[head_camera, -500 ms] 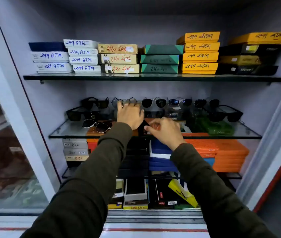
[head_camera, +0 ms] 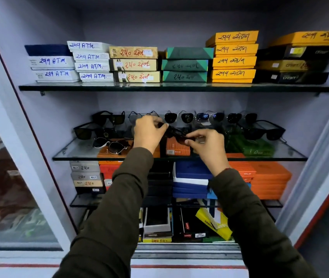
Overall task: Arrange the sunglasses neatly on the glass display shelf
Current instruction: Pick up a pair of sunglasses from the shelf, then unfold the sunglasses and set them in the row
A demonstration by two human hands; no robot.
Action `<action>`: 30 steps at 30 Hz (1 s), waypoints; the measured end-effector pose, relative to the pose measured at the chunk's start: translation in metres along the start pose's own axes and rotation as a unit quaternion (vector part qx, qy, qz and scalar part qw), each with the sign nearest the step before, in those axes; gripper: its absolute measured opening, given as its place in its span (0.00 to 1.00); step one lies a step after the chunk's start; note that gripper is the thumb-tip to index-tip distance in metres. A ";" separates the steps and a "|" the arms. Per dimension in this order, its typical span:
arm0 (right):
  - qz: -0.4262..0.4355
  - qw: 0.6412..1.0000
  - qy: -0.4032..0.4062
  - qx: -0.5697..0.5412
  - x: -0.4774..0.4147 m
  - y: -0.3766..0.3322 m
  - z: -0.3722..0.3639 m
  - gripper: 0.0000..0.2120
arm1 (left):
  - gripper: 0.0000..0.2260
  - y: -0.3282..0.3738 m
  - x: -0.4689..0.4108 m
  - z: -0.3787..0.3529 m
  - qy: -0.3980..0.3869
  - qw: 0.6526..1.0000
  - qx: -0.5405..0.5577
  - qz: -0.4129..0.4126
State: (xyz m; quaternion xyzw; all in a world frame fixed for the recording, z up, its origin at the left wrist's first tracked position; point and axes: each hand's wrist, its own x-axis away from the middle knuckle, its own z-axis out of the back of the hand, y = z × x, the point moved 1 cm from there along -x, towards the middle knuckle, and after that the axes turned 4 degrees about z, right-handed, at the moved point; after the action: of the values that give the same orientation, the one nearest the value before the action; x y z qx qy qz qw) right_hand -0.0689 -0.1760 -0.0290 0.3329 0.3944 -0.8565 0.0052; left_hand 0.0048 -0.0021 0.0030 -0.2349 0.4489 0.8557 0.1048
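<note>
A dark pair of sunglasses (head_camera: 177, 131) hangs above the middle of the glass display shelf (head_camera: 75, 151). My left hand (head_camera: 148, 132) pinches its left end and my right hand (head_camera: 207, 144) pinches its right end. Several more sunglasses stand in a row along the back (head_camera: 176, 117). Two dark pairs (head_camera: 93, 132) lie at the left, with a white-rimmed pair (head_camera: 111, 145) in front of them. A black pair (head_camera: 264, 131) sits at the right. My hands hide part of the held pair.
Stacked labelled boxes (head_camera: 135, 64) fill the shelf above. Orange boxes (head_camera: 176, 148) and a green case (head_camera: 254, 149) show through the glass beneath the sunglasses. More boxes (head_camera: 268, 178) are stacked below. A glass door frame (head_camera: 19, 137) stands at the left.
Both hands have risen off the shelf with a dark pair of sunglasses held between them; before, they lay low at the shelf's front middle.
</note>
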 end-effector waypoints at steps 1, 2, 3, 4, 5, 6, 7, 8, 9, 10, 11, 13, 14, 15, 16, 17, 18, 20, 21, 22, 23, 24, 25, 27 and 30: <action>0.001 1.000 0.010 0.001 0.001 0.001 0.003 0.08 | 0.13 0.000 0.006 0.000 0.015 1.000 0.026 0.005; 0.003 1.000 0.015 0.008 0.001 0.001 0.005 0.08 | 0.13 -0.001 0.012 0.001 0.031 0.998 0.046 0.008; 0.004 1.000 0.016 0.016 0.002 0.000 0.008 0.09 | 0.13 -0.002 0.019 0.001 0.045 0.997 0.065 0.011; 0.002 1.000 0.016 0.014 0.003 0.000 0.010 0.09 | 0.13 -0.002 0.024 0.001 0.055 0.995 0.083 0.015; -0.005 1.000 0.015 0.004 0.003 0.000 0.011 0.09 | 0.14 -0.003 0.029 0.001 0.063 0.993 0.102 0.019; -0.013 1.000 0.019 -0.008 0.003 0.000 0.012 0.09 | 0.14 -0.004 0.033 0.000 0.067 0.990 0.121 0.024; -0.020 0.999 0.025 -0.012 0.004 -0.001 0.013 0.09 | 0.14 -0.004 0.037 -0.001 0.068 0.988 0.136 0.026; -0.019 0.999 0.035 -0.002 0.005 -0.002 0.013 0.09 | 0.14 -0.003 0.041 -0.002 0.068 0.987 0.147 0.023; -0.014 0.999 0.045 0.026 0.005 -0.002 0.013 0.10 | 0.14 -0.002 0.044 -0.004 0.069 0.986 0.154 0.016; -0.007 0.996 0.060 0.063 0.006 -0.003 0.015 0.10 | 0.13 -0.002 0.048 -0.005 0.068 0.985 0.158 0.007; -0.002 0.992 0.082 0.099 0.008 -0.005 0.017 0.09 | 0.12 -0.002 0.051 -0.007 0.067 0.985 0.161 0.000; -0.004 0.984 0.133 0.120 0.009 -0.005 0.024 0.08 | 0.11 -0.003 0.055 -0.007 0.062 0.985 0.161 -0.007; -0.011 0.983 0.151 0.099 0.009 -0.003 0.026 0.09 | 0.11 -0.004 0.056 -0.007 0.059 0.986 0.152 -0.013; -0.020 0.984 0.163 0.068 0.008 0.000 0.028 0.09 | 0.10 -0.005 0.057 -0.008 0.057 0.989 0.138 -0.021; -0.031 0.985 0.166 0.038 0.006 0.004 0.030 0.09 | 0.09 -0.005 0.058 -0.009 0.059 0.991 0.120 -0.027; -0.043 0.986 0.163 0.014 0.005 0.008 0.030 0.08 | 0.09 -0.004 0.059 -0.009 0.066 0.992 0.107 -0.026; -0.054 0.986 0.158 -0.005 0.003 0.014 0.030 0.08 | 0.09 -0.002 0.059 -0.011 0.077 0.991 0.104 -0.016; -0.067 0.985 0.152 -0.036 0.000 0.023 0.032 0.06 | 0.09 0.001 0.056 -0.015 0.095 0.988 0.122 0.019; -0.072 0.985 0.152 -0.046 -0.001 0.027 0.034 0.05 | 0.09 0.005 0.055 -0.019 0.097 0.986 0.129 0.036; -0.076 0.984 0.153 -0.053 -0.002 0.030 0.037 0.05 | 0.08 0.008 0.054 -0.023 0.096 0.985 0.134 0.047; -0.082 0.983 0.153 -0.059 -0.003 0.033 0.042 0.06 | 0.08 0.012 0.053 -0.028 0.092 0.984 0.145 0.053; -0.089 0.982 0.153 -0.071 -0.005 0.037 0.047 0.06 | 0.08 0.016 0.052 -0.034 0.085 0.981 0.163 0.058; -0.098 0.979 0.154 -0.090 -0.007 0.041 0.052 0.07 | 0.08 0.019 0.050 -0.040 0.078 0.978 0.183 0.066; -0.113 0.972 0.156 -0.133 -0.012 0.049 0.061 0.06 | 0.09 0.025 0.043 -0.054 0.054 0.970 0.217 0.090; -0.133 0.962 0.159 -0.178 -0.023 0.065 0.076 0.05 | 0.06 0.033 0.035 -0.073 0.014 0.963 0.247 0.112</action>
State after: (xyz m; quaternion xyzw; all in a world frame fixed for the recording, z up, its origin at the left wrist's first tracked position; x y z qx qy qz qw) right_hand -0.0768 -0.2779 -0.0240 0.4030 0.5768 -0.7015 -0.1129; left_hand -0.0161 -0.0821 -0.0264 -0.1617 0.6708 0.7215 0.0570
